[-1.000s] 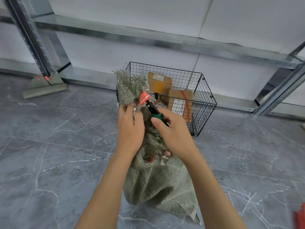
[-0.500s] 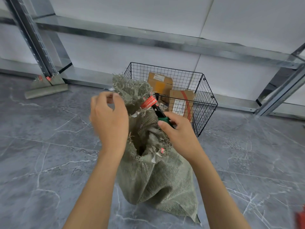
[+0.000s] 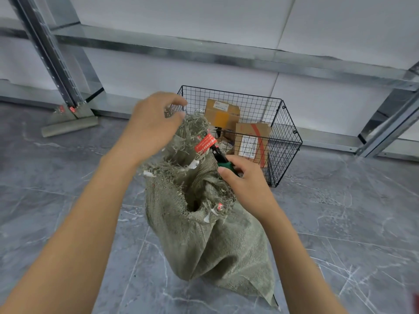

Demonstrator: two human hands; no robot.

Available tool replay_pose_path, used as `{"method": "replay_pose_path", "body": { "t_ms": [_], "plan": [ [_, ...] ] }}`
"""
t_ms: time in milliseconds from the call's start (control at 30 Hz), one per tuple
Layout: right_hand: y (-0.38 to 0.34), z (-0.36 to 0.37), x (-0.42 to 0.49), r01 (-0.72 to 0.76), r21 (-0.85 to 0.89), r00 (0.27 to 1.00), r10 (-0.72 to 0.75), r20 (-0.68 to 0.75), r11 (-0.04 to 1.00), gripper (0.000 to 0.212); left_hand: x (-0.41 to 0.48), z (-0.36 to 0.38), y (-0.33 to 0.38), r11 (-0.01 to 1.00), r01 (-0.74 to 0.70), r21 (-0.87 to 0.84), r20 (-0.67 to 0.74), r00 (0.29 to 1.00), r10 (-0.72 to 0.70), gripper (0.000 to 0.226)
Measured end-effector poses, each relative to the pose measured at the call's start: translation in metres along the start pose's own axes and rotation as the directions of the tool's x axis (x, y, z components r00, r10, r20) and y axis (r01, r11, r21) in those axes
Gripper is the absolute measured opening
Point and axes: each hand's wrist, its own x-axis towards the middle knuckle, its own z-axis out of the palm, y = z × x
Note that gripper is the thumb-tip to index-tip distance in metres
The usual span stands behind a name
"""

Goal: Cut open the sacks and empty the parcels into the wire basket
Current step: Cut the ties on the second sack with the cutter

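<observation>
A grey-green woven sack (image 3: 210, 241) stands on the floor, its frayed mouth gaping open. A red tag (image 3: 205, 143) hangs on the torn top edge. My right hand (image 3: 247, 184) grips green-handled cutters (image 3: 223, 160), whose black jaws point up at the tag. My left hand (image 3: 152, 125) hovers over the frayed upper flap with fingers loosely curled, thumb and fingertips apart and just at the fibres. Behind the sack stands the black wire basket (image 3: 285, 141) with cardboard parcels (image 3: 251, 141) inside. What the sack holds is hidden.
Grey marble-patterned floor lies all around. A metal rack upright with a foot plate (image 3: 68, 123) stands at the back left, and another slanted rack leg (image 3: 390, 123) at the right. A low metal beam runs along the white wall behind the basket.
My left hand let go of the sack's neck and rose up and right over the top flap. The sack's mouth fell open. My right hand stayed by the tag with the cutters.
</observation>
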Motion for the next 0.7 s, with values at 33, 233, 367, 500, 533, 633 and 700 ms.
{"method": "replay_pose_path", "body": {
  "t_ms": [33,233,367,500,533,633,700],
  "plan": [
    [0.000,0.000,0.000,0.002,0.002,1.000,-0.002,0.002,1.000,0.012,0.003,0.006,0.000,0.998,0.012,-0.069,0.060,0.998,-0.008,0.027],
    [0.002,-0.003,-0.001,0.008,0.029,1.000,-0.008,-0.002,1.000,0.010,0.016,0.031,-0.010,0.986,0.068,-0.150,0.200,0.979,-0.037,0.028],
    [0.004,-0.003,0.000,0.019,0.033,1.000,-0.019,0.003,0.999,0.010,0.017,0.039,-0.014,0.981,0.051,-0.185,0.210,0.978,-0.011,0.015],
    [0.005,-0.002,0.001,0.026,0.065,1.000,-0.027,0.002,0.998,0.011,0.016,0.046,-0.017,0.962,0.100,-0.252,0.210,0.977,-0.046,0.017],
    [0.005,-0.002,0.001,0.028,0.071,1.000,-0.028,0.002,0.997,0.011,0.016,0.049,-0.018,0.951,0.125,-0.283,0.214,0.975,-0.065,0.020],
    [0.005,-0.001,0.002,0.028,0.082,1.000,-0.028,0.001,0.996,0.010,0.019,0.058,-0.020,0.903,0.224,-0.367,0.230,0.962,-0.146,0.022],
    [0.006,-0.001,0.001,0.031,0.090,0.999,-0.032,0.007,0.995,0.011,0.022,0.063,-0.018,0.854,0.294,-0.430,0.262,0.946,-0.193,0.020]
  ]
}}
